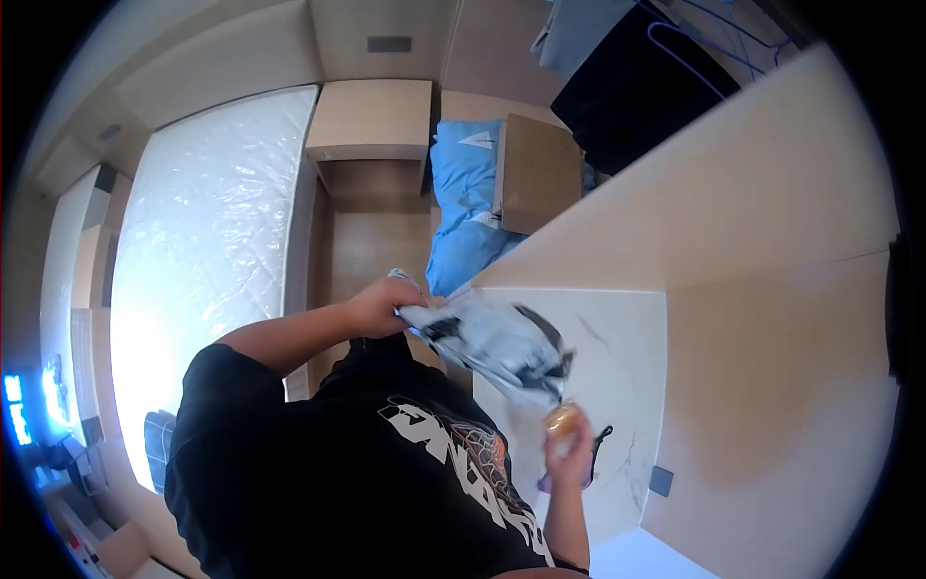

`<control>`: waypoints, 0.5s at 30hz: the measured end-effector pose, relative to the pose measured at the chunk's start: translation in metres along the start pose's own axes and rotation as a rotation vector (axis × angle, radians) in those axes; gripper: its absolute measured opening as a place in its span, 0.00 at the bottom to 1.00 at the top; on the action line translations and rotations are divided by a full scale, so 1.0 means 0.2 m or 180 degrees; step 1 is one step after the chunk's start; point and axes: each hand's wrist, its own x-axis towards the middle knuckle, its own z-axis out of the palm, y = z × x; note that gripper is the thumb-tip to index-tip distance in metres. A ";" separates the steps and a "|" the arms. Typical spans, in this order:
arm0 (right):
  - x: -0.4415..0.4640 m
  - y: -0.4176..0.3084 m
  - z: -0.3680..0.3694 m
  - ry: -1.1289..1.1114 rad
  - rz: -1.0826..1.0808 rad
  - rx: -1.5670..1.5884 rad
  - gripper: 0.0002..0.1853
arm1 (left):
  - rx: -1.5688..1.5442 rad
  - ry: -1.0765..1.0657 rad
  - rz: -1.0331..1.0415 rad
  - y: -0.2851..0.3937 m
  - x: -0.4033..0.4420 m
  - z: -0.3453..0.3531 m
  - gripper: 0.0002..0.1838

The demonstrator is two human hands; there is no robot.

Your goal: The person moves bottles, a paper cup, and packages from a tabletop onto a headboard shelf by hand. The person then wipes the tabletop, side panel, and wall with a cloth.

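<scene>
My left hand is closed on one end of a crumpled grey-and-white plastic bag with dark patches. The bag stretches to the right over a white marbled surface and is partly blurred. My right hand is closed around a shiny amber, rounded thing that looks like a roll of clear tape, just below the bag's far end. Whether the tape touches the bag I cannot tell. Close behind my right hand lies a small dark item with purple edging, partly hidden by the hand.
At left is a plastic-wrapped mattress, with a wooden cabinet beyond it. Blue bags and a cardboard box stand ahead. A wooden panel borders the white surface. Dark clothing and purple hangers hang upper right.
</scene>
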 end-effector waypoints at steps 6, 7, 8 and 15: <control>0.28 -0.59 0.60 0.0274 0.0176 0.1272 0.38 | -0.1939 0.0849 -0.1094 -0.31 -0.07 -0.25 0.16; 0.35 -0.69 0.70 0.0264 0.0251 0.1578 0.38 | -0.2199 0.0877 -0.1065 -0.34 -0.06 -0.33 0.15; 0.44 -0.78 0.80 0.0260 0.0329 0.1895 0.39 | -0.2532 0.0860 -0.1315 -0.38 -0.04 -0.40 0.19; 1.37 -1.31 1.51 0.0345 0.0302 0.1703 0.34 | -0.2106 0.1201 -0.1196 -0.75 0.17 -0.91 0.33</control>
